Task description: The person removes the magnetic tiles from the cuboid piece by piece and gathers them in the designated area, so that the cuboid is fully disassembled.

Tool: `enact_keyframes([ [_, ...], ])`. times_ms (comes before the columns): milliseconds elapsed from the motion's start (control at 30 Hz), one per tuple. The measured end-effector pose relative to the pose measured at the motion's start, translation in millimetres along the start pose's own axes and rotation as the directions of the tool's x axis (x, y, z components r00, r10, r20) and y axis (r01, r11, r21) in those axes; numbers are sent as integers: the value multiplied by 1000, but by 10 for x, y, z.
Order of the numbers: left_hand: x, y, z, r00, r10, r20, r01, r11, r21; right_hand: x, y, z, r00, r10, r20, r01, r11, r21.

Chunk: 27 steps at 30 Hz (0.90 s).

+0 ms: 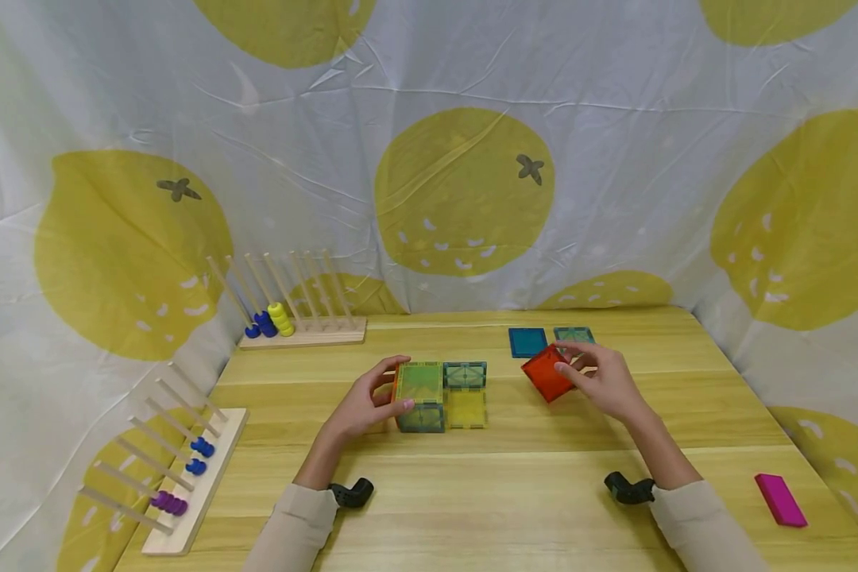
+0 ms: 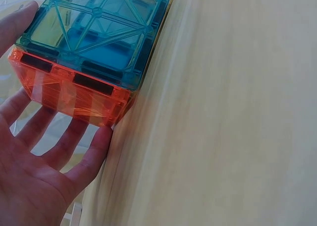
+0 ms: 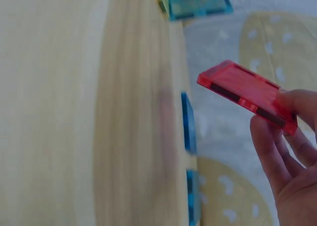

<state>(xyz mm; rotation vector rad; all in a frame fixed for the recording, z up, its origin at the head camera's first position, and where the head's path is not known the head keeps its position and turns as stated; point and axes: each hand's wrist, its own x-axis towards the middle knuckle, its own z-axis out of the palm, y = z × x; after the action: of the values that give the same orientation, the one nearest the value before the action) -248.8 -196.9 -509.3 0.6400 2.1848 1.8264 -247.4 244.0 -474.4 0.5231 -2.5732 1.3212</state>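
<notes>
Red tile point(image 1: 546, 375) first: in the head view it sits tilted in your right hand point(image 1: 604, 381), in front of the loose blue tile point(image 1: 527, 342) and well apart from the cube point(image 1: 420, 417). Your left hand point(image 1: 365, 405) grips the cube at its left side, thumb at the front. Beside the cube's right side lies a flat yellow tile point(image 1: 467, 409), with a teal tile point(image 1: 465, 375) upright behind it; treat that upright one as easily knocked.

In the left wrist view, your fingers lie against the cube's orange side point(image 2: 74, 87). Brace lightly there; a hard squeeze could probably skew the joined edges.

In the right wrist view, you pinch the red tile at one end, thumb on one face and fingers on the other, leaving the far edge free. That grip should serve well: square the tile before any edge meets another, and approach slowly, since the dark edge strips may be magnets that snap early.
</notes>
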Motion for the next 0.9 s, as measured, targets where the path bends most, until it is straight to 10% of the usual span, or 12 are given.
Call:
enact_keyframes([
  [500, 10, 10, 6, 1000, 5, -2, -5, 1000, 4, 50, 689, -820, 960, 179, -215, -212, 967, -140],
  [900, -4, -9, 16, 1000, 15, -4, -15, 1000, 1, 135, 1101, -904, 884, 385, -265, -420, 903, -90],
])
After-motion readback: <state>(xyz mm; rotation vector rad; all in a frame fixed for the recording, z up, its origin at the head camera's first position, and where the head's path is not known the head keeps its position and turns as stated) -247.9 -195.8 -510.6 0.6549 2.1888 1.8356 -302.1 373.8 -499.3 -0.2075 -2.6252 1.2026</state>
